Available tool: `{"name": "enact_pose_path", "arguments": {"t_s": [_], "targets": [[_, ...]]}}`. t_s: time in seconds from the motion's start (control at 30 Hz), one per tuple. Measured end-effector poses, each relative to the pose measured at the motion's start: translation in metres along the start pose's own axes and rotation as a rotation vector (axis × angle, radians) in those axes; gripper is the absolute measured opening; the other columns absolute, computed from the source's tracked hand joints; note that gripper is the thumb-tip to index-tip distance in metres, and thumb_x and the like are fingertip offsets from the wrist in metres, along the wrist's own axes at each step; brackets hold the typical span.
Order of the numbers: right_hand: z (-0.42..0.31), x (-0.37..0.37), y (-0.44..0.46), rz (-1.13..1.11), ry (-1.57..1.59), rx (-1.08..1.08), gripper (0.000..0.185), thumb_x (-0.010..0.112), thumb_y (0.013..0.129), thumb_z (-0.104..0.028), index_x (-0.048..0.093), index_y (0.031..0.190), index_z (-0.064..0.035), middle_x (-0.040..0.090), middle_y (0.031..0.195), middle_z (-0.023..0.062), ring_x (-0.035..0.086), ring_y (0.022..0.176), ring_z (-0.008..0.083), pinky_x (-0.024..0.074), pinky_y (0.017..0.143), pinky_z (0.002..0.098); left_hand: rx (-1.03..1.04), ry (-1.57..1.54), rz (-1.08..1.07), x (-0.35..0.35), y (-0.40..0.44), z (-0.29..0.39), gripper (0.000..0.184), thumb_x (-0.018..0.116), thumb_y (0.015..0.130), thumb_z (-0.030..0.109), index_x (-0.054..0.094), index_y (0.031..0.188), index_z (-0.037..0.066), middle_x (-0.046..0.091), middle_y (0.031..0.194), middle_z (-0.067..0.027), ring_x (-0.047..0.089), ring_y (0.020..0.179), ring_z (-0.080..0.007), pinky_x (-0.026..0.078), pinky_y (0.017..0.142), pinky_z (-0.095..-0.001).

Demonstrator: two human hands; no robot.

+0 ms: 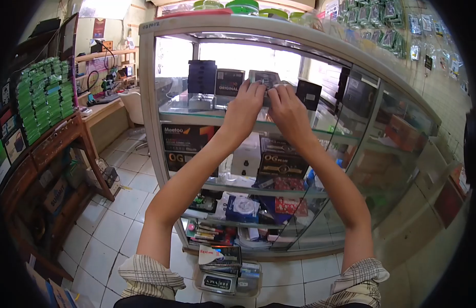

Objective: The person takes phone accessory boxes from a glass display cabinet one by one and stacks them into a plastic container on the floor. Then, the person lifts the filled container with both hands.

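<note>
Both arms reach into the upper part of a glass display cabinet (pixel 148 102). At the top shelf, my left hand (pixel 245 105) and my right hand (pixel 288 107) come close together with fingers curled on a small dark box (pixel 263 77) with a pale printed face. The hands hide most of its lower part. Left of my left hand stands a black box marked "ORIGINAL" (pixel 230 82). Beyond it is a stack of dark boxes (pixel 202 77). Another black box (pixel 309 94) leans to the right of my right hand.
Lower shelves hold a "Meetoo" box (pixel 189 137), an "OG Plus" box (pixel 283 156) and a red patterned packet (pixel 290 197). On the floor, a plastic tub (pixel 253 291) carries several boxes. Green packets (pixel 45 97) are piled at left. A workbench (pixel 102 108) and chair (pixel 132 108) stand behind.
</note>
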State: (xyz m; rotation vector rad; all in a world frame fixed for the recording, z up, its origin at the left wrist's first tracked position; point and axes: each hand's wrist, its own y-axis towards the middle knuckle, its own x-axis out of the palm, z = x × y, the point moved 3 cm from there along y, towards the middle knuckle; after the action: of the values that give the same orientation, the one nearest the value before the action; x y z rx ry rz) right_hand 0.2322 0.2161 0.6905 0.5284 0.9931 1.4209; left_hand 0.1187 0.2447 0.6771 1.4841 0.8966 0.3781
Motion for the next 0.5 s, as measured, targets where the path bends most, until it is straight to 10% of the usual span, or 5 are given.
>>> {"name": "enact_pose_path", "arguments": {"t_s": [0.37,0.5], "targets": [[-0.124,-0.14,-0.138,0.112,0.177,0.179,0.051,0.067,0.055,0.002,0.049,0.102,-0.0043,0.053,0.1,0.0115,0.052,0.094,0.0315,0.0459,0.076,0.0372,0.142,-0.211,0.166,-0.1,-0.15,0.123,0.048,0.059,0.059,-0.009,0.057,0.104,0.007,0.058,0.099,-0.0054,0.057,0.094,-0.0247,0.05,0.074,-0.0326],[-0.167,-0.177,-0.202,-0.152,0.295,0.236,0.048,0.066,0.059,-0.003,0.05,0.104,-0.005,0.052,0.095,0.0088,0.052,0.092,0.0269,0.0464,0.072,0.0346,-0.033,-0.473,-0.125,-0.122,-0.226,0.162,0.053,0.066,0.055,-0.007,0.056,0.105,0.008,0.058,0.099,-0.008,0.057,0.091,-0.0265,0.049,0.073,-0.034]]}}
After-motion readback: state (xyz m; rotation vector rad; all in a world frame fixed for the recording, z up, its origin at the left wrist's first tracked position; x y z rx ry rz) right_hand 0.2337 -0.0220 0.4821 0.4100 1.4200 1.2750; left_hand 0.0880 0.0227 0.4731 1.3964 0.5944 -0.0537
